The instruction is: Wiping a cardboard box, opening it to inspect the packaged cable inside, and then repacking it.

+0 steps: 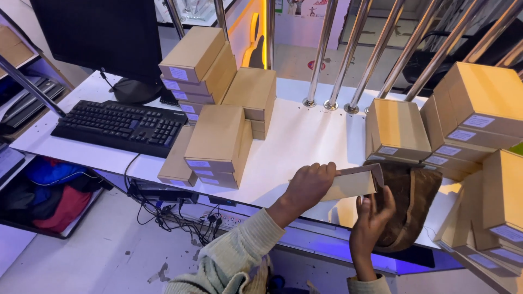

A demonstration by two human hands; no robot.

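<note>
Both hands (338, 201) hold a flat, unfolded tan cardboard box (354, 182)

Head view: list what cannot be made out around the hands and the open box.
- Inside of the open cardboard box: hidden by its own flap and the left hand.
- Brown item: partly behind the right hand; kind unclear.
- Box labels: too small to make out.
- Monitor: cut by the top edge.

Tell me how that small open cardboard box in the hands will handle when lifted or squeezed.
The cardboard box is probably light: the left hand carries it by one end. Its open flaps suggest thin walls that may buckle if squeezed. Flat sides make rolling unlikely. The right hand steadies it from below.
</note>
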